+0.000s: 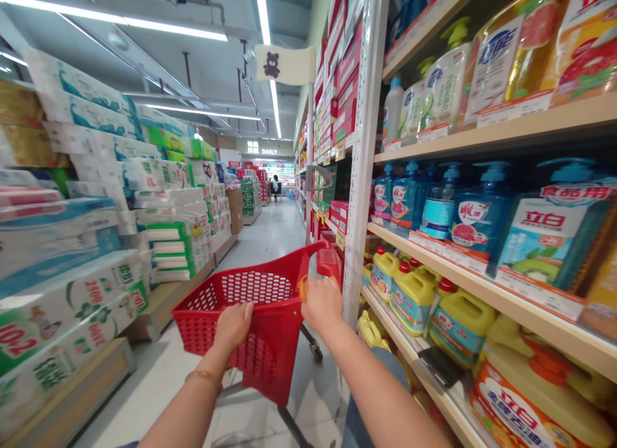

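A red plastic shopping cart (270, 351) with perforated basket walls stands at an angle in the aisle before me. My left hand (234, 324) is closed over the near rim of its basket, with a thin bracelet on the wrist. At the cart's right end, my right hand (322, 301) wraps around the handle, where a bit of orange and grey shows beside the fingers. The basket's inner floor is mostly out of sight behind its near wall. Below, dark legs and a caster (315, 353) are visible.
Close on the right, shelves (496, 130) hold pump bottles (475, 210) and yellow detergent jugs (412, 294). A white post (362, 133) stands beside the cart. Stacked tissue packs (72, 306) line the left. The tiled aisle (277, 232) runs ahead toward a distant person (275, 184).
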`<state>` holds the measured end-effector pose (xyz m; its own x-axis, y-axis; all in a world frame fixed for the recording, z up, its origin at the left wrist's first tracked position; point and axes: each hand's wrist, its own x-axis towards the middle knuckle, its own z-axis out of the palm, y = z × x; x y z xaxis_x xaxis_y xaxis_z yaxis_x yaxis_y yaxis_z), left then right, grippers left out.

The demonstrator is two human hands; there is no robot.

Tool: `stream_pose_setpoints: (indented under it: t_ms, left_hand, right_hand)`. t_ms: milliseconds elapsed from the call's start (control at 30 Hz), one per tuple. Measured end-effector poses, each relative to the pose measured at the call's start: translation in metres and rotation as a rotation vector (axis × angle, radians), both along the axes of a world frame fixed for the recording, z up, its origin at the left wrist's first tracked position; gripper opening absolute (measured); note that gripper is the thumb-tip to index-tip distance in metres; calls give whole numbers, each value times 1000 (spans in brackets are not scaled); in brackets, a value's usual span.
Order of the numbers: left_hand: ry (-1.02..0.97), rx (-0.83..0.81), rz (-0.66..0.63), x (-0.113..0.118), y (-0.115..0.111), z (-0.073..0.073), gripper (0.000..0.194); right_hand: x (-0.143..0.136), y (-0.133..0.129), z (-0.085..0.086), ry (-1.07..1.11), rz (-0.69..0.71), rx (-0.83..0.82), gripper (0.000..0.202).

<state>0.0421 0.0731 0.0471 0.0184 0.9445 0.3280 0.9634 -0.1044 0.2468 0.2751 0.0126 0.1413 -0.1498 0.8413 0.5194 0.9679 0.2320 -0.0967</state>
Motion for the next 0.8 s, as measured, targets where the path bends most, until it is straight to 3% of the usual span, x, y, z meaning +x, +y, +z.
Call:
stream_pose_setpoints:
  t_ms: [100, 200, 300, 400, 500, 567, 700, 800]
  left_hand:
    - [-2, -26, 31, 3, 4, -13, 52]
    - [-9, -52, 4, 5, 3, -18, 50]
    - [-6, -77, -24, -4, -4, -16, 49]
    - [5, -80, 4, -11, -14, -13, 48]
    - [14, -81, 11, -2, -22, -14, 45]
    - [21, -80, -7, 10, -27, -14, 43]
    - [40, -90, -106, 16, -37, -11, 43]
    - [94, -161, -66, 0, -46, -9, 53]
  right_hand:
    - [-12, 10, -8, -18, -68, 2, 25]
    - [-29, 17, -25, -85, 78, 30, 32]
    - [-25, 29, -34, -85, 208, 41, 37]
    - [-9, 44, -30, -7, 102, 51, 31]
    - [-15, 52, -33, 38, -28, 60, 31]
    - [-34, 49, -42, 17, 34, 32, 34]
    - [-66, 43, -59, -60, 325, -91, 31]
    - [-58, 53, -56, -37, 252, -157, 23]
